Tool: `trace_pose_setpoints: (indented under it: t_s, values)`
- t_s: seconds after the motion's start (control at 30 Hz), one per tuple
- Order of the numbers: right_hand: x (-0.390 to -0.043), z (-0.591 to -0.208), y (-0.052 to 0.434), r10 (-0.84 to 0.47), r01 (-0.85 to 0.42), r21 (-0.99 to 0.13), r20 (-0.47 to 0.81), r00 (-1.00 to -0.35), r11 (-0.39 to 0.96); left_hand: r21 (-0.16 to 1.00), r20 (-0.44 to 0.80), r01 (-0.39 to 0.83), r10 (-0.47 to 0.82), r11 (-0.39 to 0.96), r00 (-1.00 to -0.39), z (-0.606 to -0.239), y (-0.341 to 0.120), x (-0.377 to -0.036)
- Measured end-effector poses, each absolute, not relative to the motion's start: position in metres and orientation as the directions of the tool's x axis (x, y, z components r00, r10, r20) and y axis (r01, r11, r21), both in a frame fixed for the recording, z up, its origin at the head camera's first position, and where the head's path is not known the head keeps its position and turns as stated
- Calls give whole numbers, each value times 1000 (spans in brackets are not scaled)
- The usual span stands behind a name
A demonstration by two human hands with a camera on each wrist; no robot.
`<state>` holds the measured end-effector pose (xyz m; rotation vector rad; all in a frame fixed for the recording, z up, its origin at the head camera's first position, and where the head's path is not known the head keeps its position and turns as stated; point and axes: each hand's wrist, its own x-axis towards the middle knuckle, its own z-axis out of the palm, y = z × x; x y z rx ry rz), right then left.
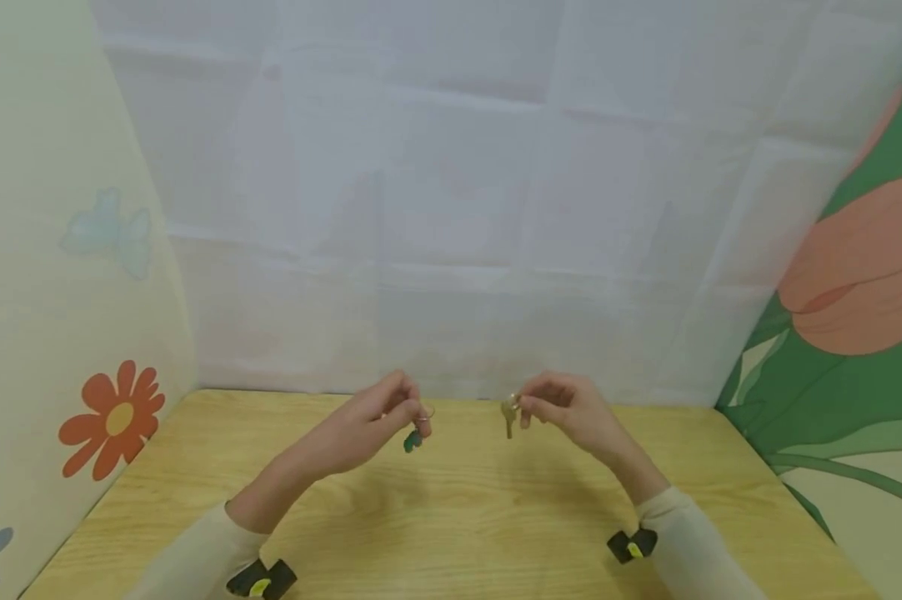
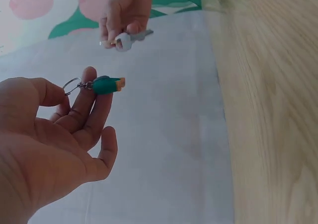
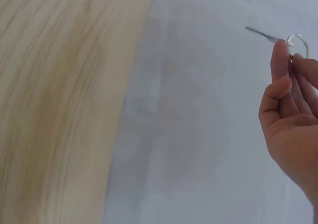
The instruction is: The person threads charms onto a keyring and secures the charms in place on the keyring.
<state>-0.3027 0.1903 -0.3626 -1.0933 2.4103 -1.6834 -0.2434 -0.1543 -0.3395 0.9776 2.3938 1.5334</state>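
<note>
Our left hand [image 1: 376,417] pinching a thin wire ring [image 2: 71,85] with a glossy green charm [image 2: 107,85], our right hand [image 1: 563,404] pinching a brass key [image 1: 508,414], hands apart above the pale wood-grain surface [image 1: 451,517]

Wooden table [image 1: 451,533], flowered side panels [image 1: 113,421]

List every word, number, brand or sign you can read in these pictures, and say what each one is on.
None can be read.
The green charm on the ring in the left hand shows no lettering.
The key in the right hand is too small and blurred to show any stamp.
The flower prints on the side walls carry no text.
</note>
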Motion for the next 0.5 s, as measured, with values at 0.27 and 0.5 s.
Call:
trace_pose_setpoints:
  t_s: [0.27,0.5]
  values:
    - [-290,-356,179,-510,-483,-875,404,-760,26,928,234,359,586,105,-776,-329,-142,-229]
    - [-281,-355,170,-497,-487,-873,432,-753,-23,929,249,360,567,90,-785,-325,-134,-222]
